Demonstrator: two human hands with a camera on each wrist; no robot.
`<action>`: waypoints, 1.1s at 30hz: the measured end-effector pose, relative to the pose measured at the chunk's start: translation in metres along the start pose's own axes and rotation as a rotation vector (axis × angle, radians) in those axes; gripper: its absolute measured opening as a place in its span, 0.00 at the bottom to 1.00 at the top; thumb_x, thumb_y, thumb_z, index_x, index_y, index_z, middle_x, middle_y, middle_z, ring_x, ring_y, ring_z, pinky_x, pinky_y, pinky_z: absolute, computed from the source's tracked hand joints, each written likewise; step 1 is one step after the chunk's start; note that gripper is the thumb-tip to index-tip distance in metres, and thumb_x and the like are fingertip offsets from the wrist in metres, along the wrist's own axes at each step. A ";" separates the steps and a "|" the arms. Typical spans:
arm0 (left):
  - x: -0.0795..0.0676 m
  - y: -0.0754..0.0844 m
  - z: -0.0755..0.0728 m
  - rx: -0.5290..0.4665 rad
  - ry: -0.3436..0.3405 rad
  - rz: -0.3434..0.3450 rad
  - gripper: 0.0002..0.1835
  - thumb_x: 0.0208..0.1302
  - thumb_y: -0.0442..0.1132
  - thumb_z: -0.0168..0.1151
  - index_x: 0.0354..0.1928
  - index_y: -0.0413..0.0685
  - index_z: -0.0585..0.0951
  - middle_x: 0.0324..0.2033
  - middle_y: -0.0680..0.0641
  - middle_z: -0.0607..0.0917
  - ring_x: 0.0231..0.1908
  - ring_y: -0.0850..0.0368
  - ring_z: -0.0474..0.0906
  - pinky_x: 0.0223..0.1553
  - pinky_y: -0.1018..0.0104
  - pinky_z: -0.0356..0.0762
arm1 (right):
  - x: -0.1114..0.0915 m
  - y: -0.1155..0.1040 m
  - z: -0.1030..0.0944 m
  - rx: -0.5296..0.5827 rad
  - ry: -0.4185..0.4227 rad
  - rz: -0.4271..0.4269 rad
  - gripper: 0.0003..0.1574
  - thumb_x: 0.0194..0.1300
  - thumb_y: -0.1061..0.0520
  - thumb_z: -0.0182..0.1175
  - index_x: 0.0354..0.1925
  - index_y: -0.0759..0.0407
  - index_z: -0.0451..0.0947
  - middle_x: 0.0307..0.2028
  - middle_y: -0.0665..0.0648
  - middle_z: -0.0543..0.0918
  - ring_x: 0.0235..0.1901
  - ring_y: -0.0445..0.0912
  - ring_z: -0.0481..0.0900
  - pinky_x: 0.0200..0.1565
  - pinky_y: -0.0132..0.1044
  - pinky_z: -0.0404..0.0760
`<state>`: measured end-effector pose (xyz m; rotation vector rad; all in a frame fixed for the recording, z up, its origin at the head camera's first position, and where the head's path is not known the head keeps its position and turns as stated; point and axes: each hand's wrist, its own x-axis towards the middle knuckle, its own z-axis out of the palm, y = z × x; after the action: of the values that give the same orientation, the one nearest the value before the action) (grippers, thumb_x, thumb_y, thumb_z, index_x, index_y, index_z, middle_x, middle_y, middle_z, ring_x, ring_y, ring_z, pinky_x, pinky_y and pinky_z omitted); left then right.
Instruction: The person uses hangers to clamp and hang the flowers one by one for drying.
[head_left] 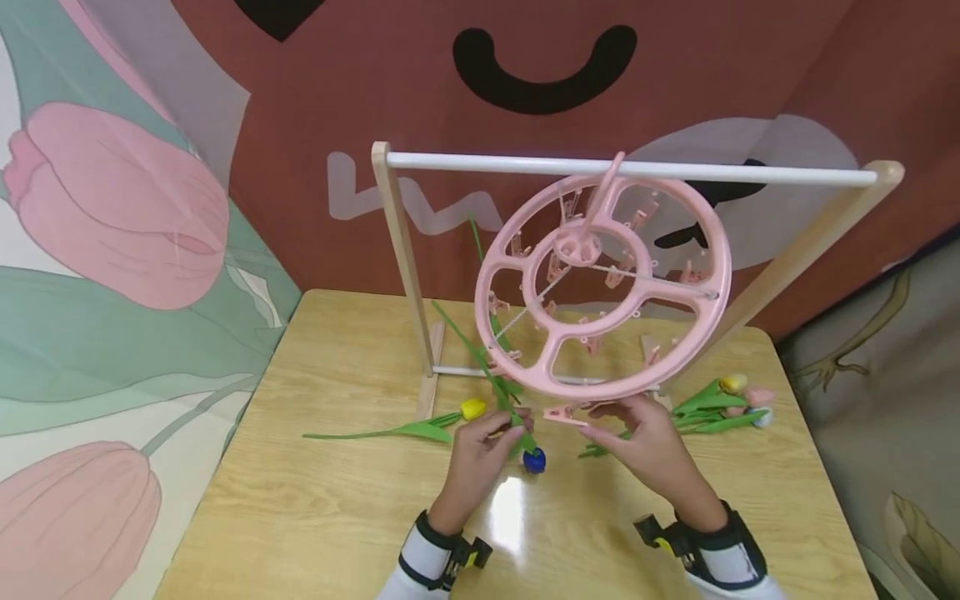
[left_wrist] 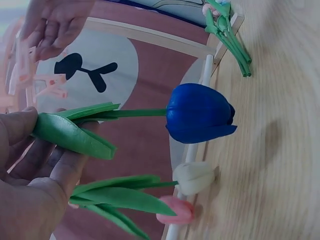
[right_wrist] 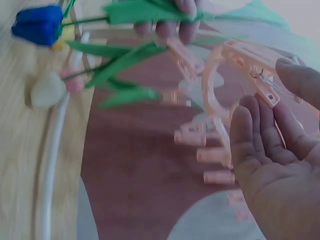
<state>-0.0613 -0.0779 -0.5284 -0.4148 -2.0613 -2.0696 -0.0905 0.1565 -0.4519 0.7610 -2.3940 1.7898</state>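
Closest to the head camera, a round pink hanger (head_left: 720, 250) is suspended by its hook from the white upper bar (head_left: 495, 164). Its outer and inner rings are joined by spokes and carry multiple small clips.

Behind it, a printed backdrop (head_left: 390, 83) covers the rear, with brown and grey areas and black markings. Below is a light wood-grain table (head_left: 337, 500). On the table stands a frame (head_left: 405, 250) with wooden uprights and a white lower bar (head_left: 457, 371).

Right hand (head_left: 656, 446): positioned beneath the near edge of the hanger. Thumb and fingertips are brought together on one pink clip (head_left: 558, 412), with no gap beyond the clip's own thickness. Whether the clip's mouth is spread cannot be determined.

Left hand (head_left: 480, 454): positioned left of that clip. Thumb and fingers pinch the leafy stem of the blue tulip (left_wrist: 197, 115), closed to the thickness of the leaves. The bloom points downward, above the table; the stem slants up toward the rear left.

A bundle of tulips (head_left: 705, 404) lies on the table at the right. One yellow tulip (head_left: 472, 408) lies at the left. A white tulip (left_wrist: 192, 178) and a pink tulip (left_wrist: 176, 210) show beyond the left hand, blooms near the lower bar.
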 end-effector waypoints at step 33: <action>0.010 0.000 -0.007 0.075 -0.019 -0.033 0.15 0.69 0.34 0.67 0.56 0.41 0.85 0.55 0.40 0.87 0.52 0.45 0.87 0.51 0.65 0.88 | 0.018 0.009 0.043 0.101 0.080 -0.048 0.26 0.56 0.78 0.70 0.53 0.71 0.80 0.46 0.57 0.88 0.45 0.40 0.85 0.51 0.29 0.87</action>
<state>-0.0713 -0.0840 -0.5253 -0.3925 -2.1635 -2.0069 -0.0993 0.1130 -0.4676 0.7352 -2.2315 1.8970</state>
